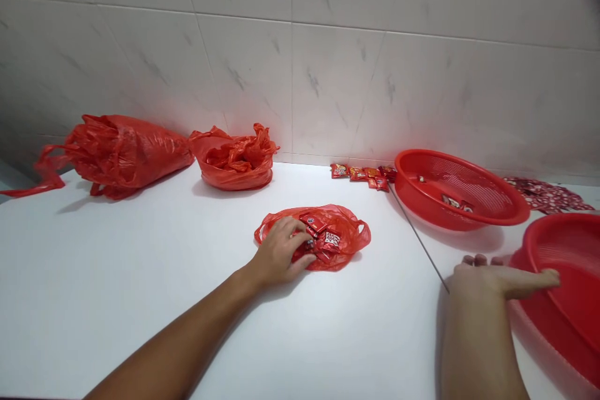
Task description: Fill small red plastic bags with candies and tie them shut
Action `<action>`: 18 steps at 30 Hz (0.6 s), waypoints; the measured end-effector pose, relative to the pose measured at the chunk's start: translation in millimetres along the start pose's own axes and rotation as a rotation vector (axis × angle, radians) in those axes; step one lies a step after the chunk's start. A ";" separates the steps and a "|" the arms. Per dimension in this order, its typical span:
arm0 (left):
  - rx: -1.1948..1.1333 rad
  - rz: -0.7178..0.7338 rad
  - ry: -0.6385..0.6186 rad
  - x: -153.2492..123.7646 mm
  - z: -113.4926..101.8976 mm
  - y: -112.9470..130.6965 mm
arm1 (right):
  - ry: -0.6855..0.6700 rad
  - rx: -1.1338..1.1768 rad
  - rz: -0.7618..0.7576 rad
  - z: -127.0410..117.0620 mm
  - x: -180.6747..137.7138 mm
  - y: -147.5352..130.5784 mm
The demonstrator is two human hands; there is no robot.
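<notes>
My left hand [280, 253] reaches into a spread-open red plastic bag [354, 239] at the middle of the table. Its fingers are bent over small red wrapped packets [332, 240], with the thumb apart from them; no packet is plainly gripped. My right hand [490, 278] is turned palm up beside a red plastic basin [534, 244] at the right edge. The right thumb stretches out over the basin's rim, and the other fingers are partly hidden behind the palm; I see nothing held in it.
A red perforated basket [469, 215] with several small packets stands at the back right. Left of it, red packets [359, 174] lie along the wall. A patterned red cloth [548, 195] is behind. Two red plastic bags, one long [135, 153] and one bunched [237, 165], rest at the back left.
</notes>
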State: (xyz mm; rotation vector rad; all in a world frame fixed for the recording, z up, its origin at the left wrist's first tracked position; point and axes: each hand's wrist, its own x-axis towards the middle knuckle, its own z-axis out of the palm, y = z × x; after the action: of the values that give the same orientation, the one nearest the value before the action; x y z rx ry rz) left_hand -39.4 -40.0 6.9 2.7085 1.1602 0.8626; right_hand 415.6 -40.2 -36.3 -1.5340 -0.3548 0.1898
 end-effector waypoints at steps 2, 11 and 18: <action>0.109 -0.089 0.064 1.1 0.8 -5.9 | 0.149 0.099 0.165 0.1 1.9 0.7; 0.416 -0.587 -0.088 -2.9 -17.2 -40.8 | -0.178 0.195 -0.245 41.1 -87.1 -41.5; 0.389 -0.703 -0.211 -4.5 -23.4 -50.6 | -0.907 -0.623 -0.561 66.9 -160.8 -54.4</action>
State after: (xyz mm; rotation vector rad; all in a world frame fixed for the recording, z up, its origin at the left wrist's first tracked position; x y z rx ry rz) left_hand -86.8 -10.5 10.5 2.2400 2.1849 0.2605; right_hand 237.0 -33.9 0.6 -1.8045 -1.6631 0.3446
